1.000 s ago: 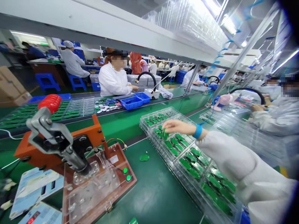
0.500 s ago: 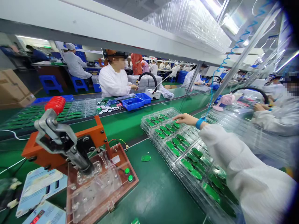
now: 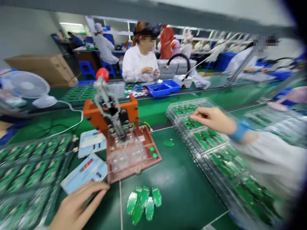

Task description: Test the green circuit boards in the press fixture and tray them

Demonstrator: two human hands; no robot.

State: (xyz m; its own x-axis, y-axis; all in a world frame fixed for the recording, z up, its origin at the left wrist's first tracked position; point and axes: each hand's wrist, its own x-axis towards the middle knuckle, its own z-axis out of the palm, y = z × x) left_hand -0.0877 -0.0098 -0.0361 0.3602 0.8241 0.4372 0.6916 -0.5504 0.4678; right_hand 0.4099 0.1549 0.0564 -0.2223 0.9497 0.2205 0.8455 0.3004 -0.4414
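Observation:
My left hand point(image 3: 80, 204) is at the lower left, by the front left corner of a brown test fixture point(image 3: 150, 161) with a red-knobbed toggle clamp point(image 3: 112, 111). Its thumb and fingertips come together; anything between them is hidden. My right hand point(image 3: 214, 119) hovers over a clear plastic tray point(image 3: 201, 159) of green circuit boards point(image 3: 208, 139). Those fingers are bent and pressed together, blurred, so what they hold cannot be made out. Several loose circuit boards point(image 3: 144, 203) lie on the green bench in front of the fixture, and one single board point(image 3: 169, 144) lies right of it.
Another tray of boards point(image 3: 26, 172) stands at the left, beside two light-blue meters point(image 3: 87, 171). A white fan point(image 3: 26, 84) sits behind it. Across the bench, a person in white point(image 3: 139, 60) works behind blue bins point(image 3: 160, 90). A shelf beam point(image 3: 153, 19) crosses overhead.
The view has swung left and down, bringing my left hand, the left tray and the loose boards into sight. My right hand's fingers, earlier stretched over the tray's boards, are now drawn together.

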